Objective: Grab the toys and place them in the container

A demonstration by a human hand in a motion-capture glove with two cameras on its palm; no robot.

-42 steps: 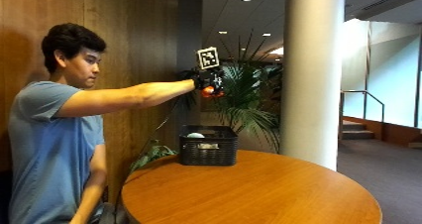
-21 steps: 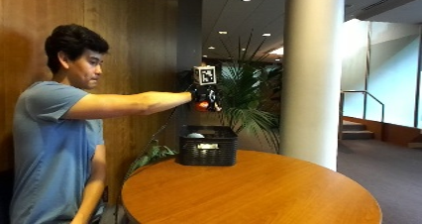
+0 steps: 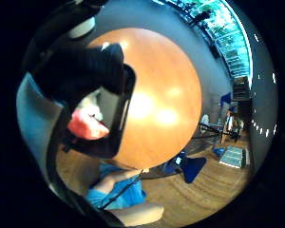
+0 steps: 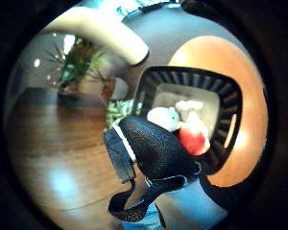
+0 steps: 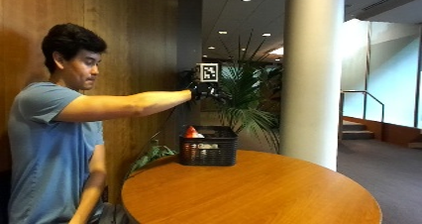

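1. Your right hand point(image 5: 206, 91): black glove, at the end of your arm, which is stretched out level. It hangs in the air above the container and well apart from it. It holds nothing. The palm views show a gloved finger point(image 3: 85, 71) and the thumb point(image 4: 153, 148) loosely bent across the view, with no toy between them.

2. Red toy point(image 5: 191, 132): at the container's open top, with its tip showing above the rim on the side nearer you. It is well below the hand and not touching it. In the palm views it lies over the container's opening, just beside the white toys.

3. White toys, two pieces: a rounded one point(image 4: 165, 117) and a paler, lumpier one point(image 4: 189, 106), both inside the container on its floor and touching each other.

4. Container point(image 5: 209, 152): black slatted basket, upright, open at the top. It stands on the surface at the edge by the wall.

5. Surface point(image 5: 264, 189): round wooden tabletop. You sit at its edge, and the basket is the only item seen on it.

6. Small leafy plant point(image 5: 151, 155): low, beside the surface between you and the wall.

7. Wood-panelled wall point(image 5: 131, 35): behind your arm.

8. Tall palm plant point(image 5: 247, 95): behind the basket, past the hand.

9. White column point(image 5: 313, 70): beyond the surface, beside the palm.
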